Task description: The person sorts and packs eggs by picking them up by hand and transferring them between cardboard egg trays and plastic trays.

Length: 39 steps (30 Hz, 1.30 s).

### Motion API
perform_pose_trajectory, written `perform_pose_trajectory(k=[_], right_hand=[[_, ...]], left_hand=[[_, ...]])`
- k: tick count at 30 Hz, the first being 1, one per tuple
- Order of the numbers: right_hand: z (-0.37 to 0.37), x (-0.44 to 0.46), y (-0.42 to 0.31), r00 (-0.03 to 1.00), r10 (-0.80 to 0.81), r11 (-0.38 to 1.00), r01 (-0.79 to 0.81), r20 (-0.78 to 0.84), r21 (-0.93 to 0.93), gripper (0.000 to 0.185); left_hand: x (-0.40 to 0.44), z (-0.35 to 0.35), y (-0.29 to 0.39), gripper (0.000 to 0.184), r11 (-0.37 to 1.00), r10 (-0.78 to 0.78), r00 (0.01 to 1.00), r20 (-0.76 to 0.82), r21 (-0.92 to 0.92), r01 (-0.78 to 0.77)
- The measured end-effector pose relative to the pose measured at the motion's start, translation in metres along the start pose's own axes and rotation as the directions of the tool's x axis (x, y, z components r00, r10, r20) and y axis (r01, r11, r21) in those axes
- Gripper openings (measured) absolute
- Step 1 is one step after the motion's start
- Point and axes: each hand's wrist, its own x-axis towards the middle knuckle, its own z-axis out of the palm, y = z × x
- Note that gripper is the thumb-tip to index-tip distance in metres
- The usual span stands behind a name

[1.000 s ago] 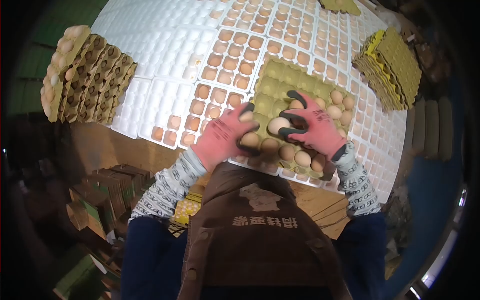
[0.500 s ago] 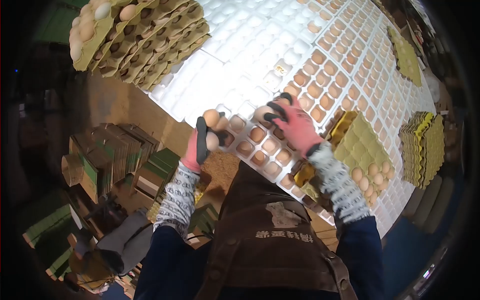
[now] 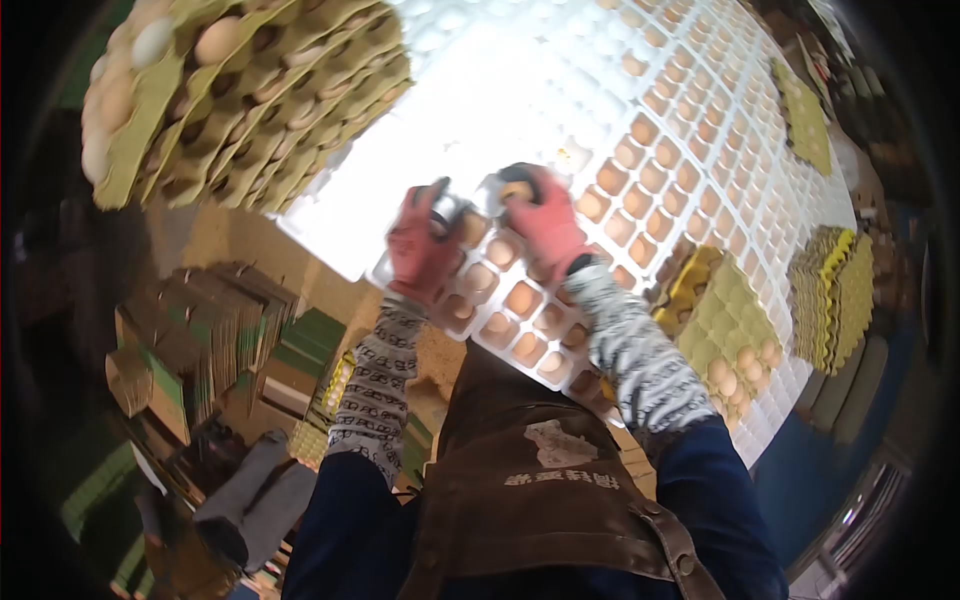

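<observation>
My left hand (image 3: 425,250), in a red glove with dark fingertips, curls round a pale egg (image 3: 447,207) over the near left part of a white plastic egg tray (image 3: 552,382). Close by on the right, my right hand (image 3: 545,225), gloved alike, has its fingers bent about a brown egg (image 3: 515,191); motion smears its fingertips. Brown eggs (image 3: 522,298) sit in the tray's cups below and between the hands. Glare washes out the white cups beyond my fingers.
Stacked pulp trays with eggs (image 3: 250,95) stand at upper left. A pulp tray (image 3: 725,310) holding several eggs lies right of my arm, and stacked pulp trays (image 3: 835,300) stand farther right. Folded cardboard boxes (image 3: 200,330) and a person's grey-clothed leg (image 3: 255,500) are at lower left.
My left hand has moved right and over the tray, its palm turned down; fewer eggs show in it. My right hand has shifted slightly left. The view has shifted too.
</observation>
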Motion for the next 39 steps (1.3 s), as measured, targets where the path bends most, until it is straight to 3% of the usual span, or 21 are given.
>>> perform_pose_trajectory(k=[1,3,5,10,13,16,18,21,23,24,25,26,27,28,29,32,34,35,36,38,39], right_hand=[[0.001,0.000,0.004,0.873,-0.465,0.720,0.471,0.149,-0.510,0.038],[0.017,0.019,0.063,0.694,-0.617,0.306,0.646,0.371,-0.699,0.056],[0.003,-0.001,0.063,0.743,-0.628,0.539,0.629,0.231,-0.559,0.056],[-0.146,-0.148,-0.009,0.948,-0.310,0.903,0.269,-0.074,-0.335,0.049],[-0.243,-0.223,0.007,0.977,-0.057,0.858,-0.057,-0.206,-0.510,0.066],[-0.263,-0.249,0.028,0.981,0.175,0.458,-0.157,-0.084,-0.875,0.067],[-0.280,-0.260,0.077,0.981,-0.195,0.553,0.132,0.026,-0.823,0.059],[-0.303,-0.285,0.090,0.883,-0.357,0.886,0.217,-0.305,-0.410,0.045],[-0.327,-0.316,0.095,0.881,-0.038,0.914,0.221,-0.472,0.340,0.041],[-0.339,-0.322,0.107,0.893,-0.070,0.897,0.251,-0.445,0.363,0.039],[-0.345,-0.323,0.107,0.905,-0.097,0.879,0.274,-0.414,0.392,0.037],[-0.350,-0.324,0.101,0.955,-0.059,0.927,0.160,-0.290,0.338,0.038],[-0.340,-0.317,0.095,0.973,0.070,0.989,-0.038,-0.221,0.143,0.039],[-0.324,-0.306,0.099,0.971,-0.095,0.916,-0.002,-0.221,-0.402,0.042],[-0.310,-0.297,0.108,0.963,-0.235,0.567,0.022,-0.136,-0.824,0.046],[-0.298,-0.283,0.115,0.966,-0.213,0.509,-0.018,-0.146,-0.861,0.049],[-0.304,-0.291,0.107,0.972,-0.183,0.586,-0.014,-0.149,-0.810,0.049],[-0.308,-0.292,0.103,0.974,-0.168,0.621,-0.013,-0.150,-0.784,0.049],[-0.313,-0.291,0.117,0.943,-0.288,0.696,0.089,-0.164,-0.712,0.043],[-0.332,-0.310,0.124,0.955,-0.107,0.994,0.108,-0.277,-0.012,0.047],[-0.340,-0.316,0.124,0.966,0.004,0.927,0.094,-0.260,0.364,0.050]], left_hand=[[0.002,0.000,-0.002,0.040,0.990,-0.034,0.995,-0.091,-0.143,0.021],[0.014,0.014,-0.023,0.040,0.976,0.216,0.971,-0.101,0.065,-0.210],[0.011,0.025,-0.034,0.039,0.945,0.232,0.967,0.102,0.211,-0.249],[-0.020,0.041,0.064,0.046,0.923,0.306,0.940,0.150,-0.289,-0.254],[-0.061,0.080,0.143,0.048,0.612,0.784,0.532,0.321,-0.542,-0.575],[-0.109,0.103,0.210,0.051,0.459,0.825,0.121,0.551,-0.531,-0.712],[-0.126,0.124,0.228,0.053,0.459,0.671,-0.054,0.739,-0.472,-0.753],[-0.119,0.108,0.251,0.058,0.609,0.691,0.069,0.719,-0.528,-0.592],[-0.118,0.113,0.244,0.041,0.781,0.584,0.438,0.684,-0.620,-0.073],[-0.113,0.118,0.238,0.039,0.769,0.468,0.395,0.791,-0.584,0.260],[-0.112,0.128,0.242,0.036,0.812,0.484,0.378,0.789,-0.566,0.141],[-0.112,0.138,0.245,0.032,0.840,0.501,0.360,0.787,-0.542,0.018],[-0.121,0.148,0.253,0.036,0.686,0.718,0.308,0.624,-0.560,-0.464],[-0.134,0.151,0.271,0.039,0.672,0.642,0.244,0.727,-0.380,-0.635],[-0.143,0.149,0.285,0.041,0.597,0.534,0.205,0.821,-0.194,-0.779],[-0.137,0.160,0.274,0.048,0.686,0.478,0.204,0.854,-0.218,-0.694],[-0.135,0.145,0.265,0.049,0.898,0.393,0.291,0.872,-0.433,0.083],[-0.136,0.138,0.261,0.050,0.751,0.339,0.304,0.890,-0.451,0.483],[-0.140,0.137,0.255,0.056,0.713,0.341,0.403,0.850,-0.513,0.479],[-0.148,0.134,0.255,0.058,0.803,0.581,0.428,0.692,-0.573,-0.164],[-0.154,0.132,0.255,0.058,0.722,0.685,0.384,0.619,-0.505,-0.474]])
